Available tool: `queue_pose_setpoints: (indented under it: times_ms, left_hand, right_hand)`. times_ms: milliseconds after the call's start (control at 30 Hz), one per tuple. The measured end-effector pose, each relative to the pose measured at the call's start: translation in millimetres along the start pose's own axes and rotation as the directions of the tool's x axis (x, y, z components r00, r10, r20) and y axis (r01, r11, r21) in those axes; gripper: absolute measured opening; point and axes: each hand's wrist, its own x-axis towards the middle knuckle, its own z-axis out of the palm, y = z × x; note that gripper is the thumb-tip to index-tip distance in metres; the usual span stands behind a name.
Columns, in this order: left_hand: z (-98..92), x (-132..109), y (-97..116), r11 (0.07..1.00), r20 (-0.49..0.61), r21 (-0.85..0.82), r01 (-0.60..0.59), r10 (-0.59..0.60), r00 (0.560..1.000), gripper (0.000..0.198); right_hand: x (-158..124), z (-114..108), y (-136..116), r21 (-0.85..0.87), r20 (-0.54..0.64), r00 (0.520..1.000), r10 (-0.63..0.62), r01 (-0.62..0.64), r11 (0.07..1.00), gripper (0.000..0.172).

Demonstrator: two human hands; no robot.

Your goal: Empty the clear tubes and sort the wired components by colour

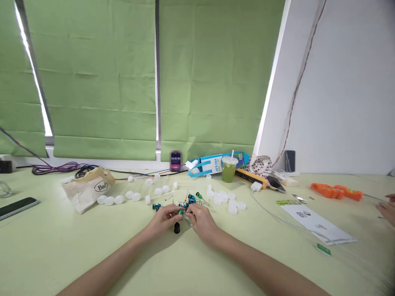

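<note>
My left hand (164, 218) and my right hand (200, 218) meet over the pale green table (92, 250), both with fingers pinched together. Between their fingertips sits a small green part (180, 212); which hand bears it I cannot tell. A small black cylinder (177, 228) stands on the table just below my hands. Just beyond my fingers lie several small blue and green parts with thin metal pins (191, 199).
Several white round caps (119, 199) lie left and right behind my hands. A paper bag (88, 189), a green drink cup (228, 168), a phone (17, 206), an orange tool (335, 191) and printed sheets (321, 225) surround them. Another person's hand (387, 209) shows at the right edge.
</note>
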Motion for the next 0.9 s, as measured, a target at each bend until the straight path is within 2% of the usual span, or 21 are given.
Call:
queue_pose_setpoints:
  times_ms: [67, 133, 200, 267, 533, 767, 900]
  left_hand:
    - [-0.7, 0.2, 1.9, 0.996, -0.04, 0.079, -0.046, 0.049, 0.998, 0.034]
    - [-1.6, 0.1, 3.7, 0.99, -0.038, 0.124, -0.068, 0.073, 0.997, 0.033]
    - [-2.3, -0.1, 4.9, 0.985, -0.018, 0.146, -0.091, 0.095, 0.995, 0.034]
    - [-2.5, -0.2, 4.6, 0.978, -0.009, 0.171, -0.118, 0.121, 0.993, 0.033]
    - [-1.4, -1.0, -1.7, 0.913, 0.018, 0.33, -0.241, 0.25, 0.968, 0.032]
    - [0.0, -1.5, 2.0, 0.88, 0.072, 0.389, -0.273, 0.267, 0.961, 0.033]
    - [0.0, 0.3, 0.8, 0.883, 0.067, 0.391, -0.259, 0.253, 0.965, 0.035]
  right_hand:
    - [2.5, -1.8, 0.4, 0.21, 0.06, 0.992, 0.107, -0.117, 0.971, 0.012]
    - [5.0, -3.1, 1.4, 0.43, 0.189, 0.962, 0.195, -0.26, 0.865, 0.013]
    - [7.3, -4.7, 2.2, 0.58, 0.294, 0.929, 0.225, -0.361, 0.73, 0.02]
    - [9.0, -6.5, 2.6, 0.652, 0.345, 0.913, 0.217, -0.399, 0.645, 0.027]
    - [9.3, -6.4, 8.0, 0.707, 0.418, 0.882, 0.217, -0.466, 0.531, 0.036]
    - [9.0, -6.5, 6.1, 0.675, 0.463, 0.847, 0.262, -0.528, 0.515, 0.036]
    - [9.6, -7.8, 4.6, 0.667, 0.48, 0.835, 0.268, -0.546, 0.508, 0.035]
